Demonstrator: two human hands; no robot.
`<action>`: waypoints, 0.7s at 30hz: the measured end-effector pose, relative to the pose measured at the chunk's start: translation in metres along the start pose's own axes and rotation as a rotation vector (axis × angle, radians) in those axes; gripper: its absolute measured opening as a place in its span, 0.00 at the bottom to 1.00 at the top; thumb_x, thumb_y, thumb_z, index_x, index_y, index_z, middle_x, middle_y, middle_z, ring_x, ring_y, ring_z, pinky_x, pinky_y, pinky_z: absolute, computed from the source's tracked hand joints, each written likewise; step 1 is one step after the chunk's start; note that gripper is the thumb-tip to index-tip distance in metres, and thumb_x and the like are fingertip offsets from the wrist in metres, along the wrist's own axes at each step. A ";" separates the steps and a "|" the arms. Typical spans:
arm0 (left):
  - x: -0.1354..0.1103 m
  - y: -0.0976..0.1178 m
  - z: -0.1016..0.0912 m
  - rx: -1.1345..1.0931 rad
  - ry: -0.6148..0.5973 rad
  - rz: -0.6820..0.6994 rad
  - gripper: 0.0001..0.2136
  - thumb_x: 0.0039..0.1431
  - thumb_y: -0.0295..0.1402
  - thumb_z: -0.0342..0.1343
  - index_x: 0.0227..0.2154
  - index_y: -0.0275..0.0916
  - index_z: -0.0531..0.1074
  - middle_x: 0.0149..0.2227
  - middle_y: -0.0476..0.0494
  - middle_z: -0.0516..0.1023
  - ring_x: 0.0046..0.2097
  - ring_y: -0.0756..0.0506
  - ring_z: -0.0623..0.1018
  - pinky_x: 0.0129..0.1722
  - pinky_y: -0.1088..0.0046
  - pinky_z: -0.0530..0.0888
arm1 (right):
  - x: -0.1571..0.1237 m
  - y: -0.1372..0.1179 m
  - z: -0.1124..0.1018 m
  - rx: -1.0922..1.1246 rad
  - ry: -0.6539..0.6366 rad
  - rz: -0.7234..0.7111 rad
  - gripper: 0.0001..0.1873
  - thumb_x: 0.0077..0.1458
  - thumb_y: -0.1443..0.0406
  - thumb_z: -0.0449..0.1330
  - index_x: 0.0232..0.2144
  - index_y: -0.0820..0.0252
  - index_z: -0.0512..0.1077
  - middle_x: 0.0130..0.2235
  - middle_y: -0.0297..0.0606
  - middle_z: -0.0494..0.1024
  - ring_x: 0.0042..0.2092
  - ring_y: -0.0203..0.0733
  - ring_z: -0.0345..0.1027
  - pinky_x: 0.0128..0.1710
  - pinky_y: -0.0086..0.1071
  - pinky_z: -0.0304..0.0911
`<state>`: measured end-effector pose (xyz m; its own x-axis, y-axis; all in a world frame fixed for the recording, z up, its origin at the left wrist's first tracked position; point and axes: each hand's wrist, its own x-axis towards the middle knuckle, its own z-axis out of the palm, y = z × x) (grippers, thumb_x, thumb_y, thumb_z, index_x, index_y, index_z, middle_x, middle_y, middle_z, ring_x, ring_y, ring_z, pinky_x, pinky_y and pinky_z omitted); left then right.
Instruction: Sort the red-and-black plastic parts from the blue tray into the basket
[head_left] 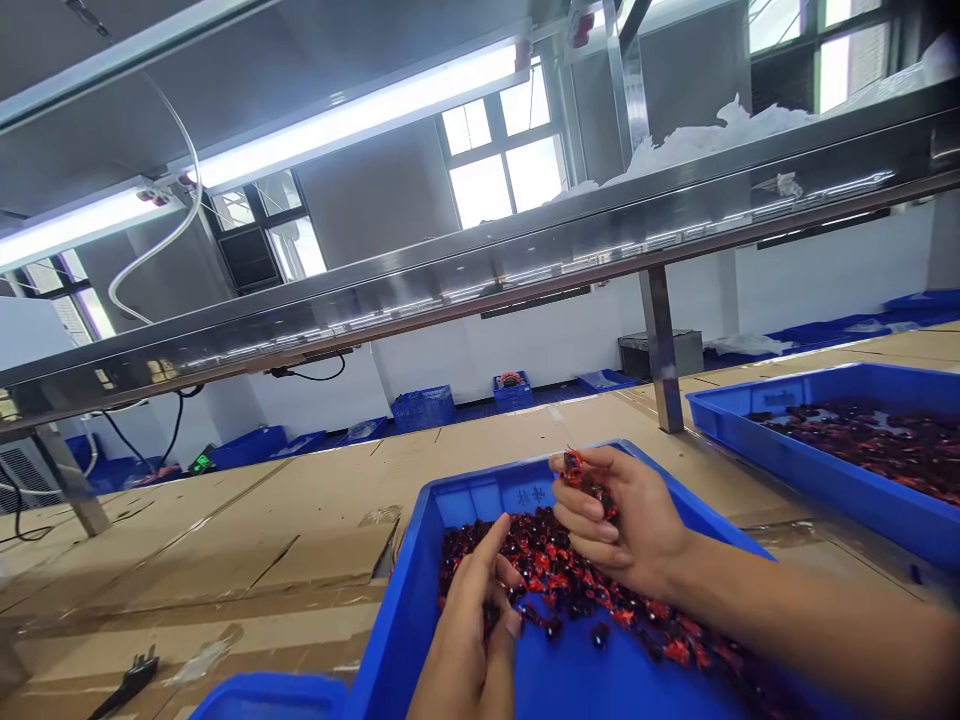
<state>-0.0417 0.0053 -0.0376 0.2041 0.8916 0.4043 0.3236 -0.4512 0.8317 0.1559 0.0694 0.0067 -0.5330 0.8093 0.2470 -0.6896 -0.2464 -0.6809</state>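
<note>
My right hand [626,515] is raised over a blue plastic tray [431,540]. A small candy [572,466] in a shiny red wrapper is pinched at its fingertips, and more dark pieces sit in the curled fingers below. Lower and to the left is my left hand [476,625], its fingers and thumb bent around dark wrapped candies [491,615] that are partly hidden. Beneath both hands, many loose dark-red candies [540,560] spread over the back and right of the tray. Bare blue bottom shows toward the front.
Another blue tray [825,470] of similar pieces stands at the right. A blue container rim [270,690] and a black plug [139,675] lie at the lower left. Cardboard [315,520] covers the table. A metal shelf [450,290] crosses above, with a post [660,350] behind the trays.
</note>
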 end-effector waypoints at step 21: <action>-0.004 0.012 -0.003 0.269 0.164 0.231 0.34 0.65 0.22 0.40 0.67 0.60 0.36 0.67 0.45 0.57 0.63 0.43 0.65 0.63 0.56 0.62 | -0.017 0.038 0.021 -1.119 -0.098 -0.250 0.15 0.54 0.74 0.51 0.33 0.59 0.78 0.26 0.31 0.75 0.26 0.32 0.65 0.26 0.24 0.60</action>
<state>-0.0415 -0.0037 -0.0283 0.1564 0.7499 0.6427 0.5215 -0.6153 0.5911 0.1282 0.0353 -0.0086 -0.5118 0.7120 0.4807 0.0136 0.5662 -0.8242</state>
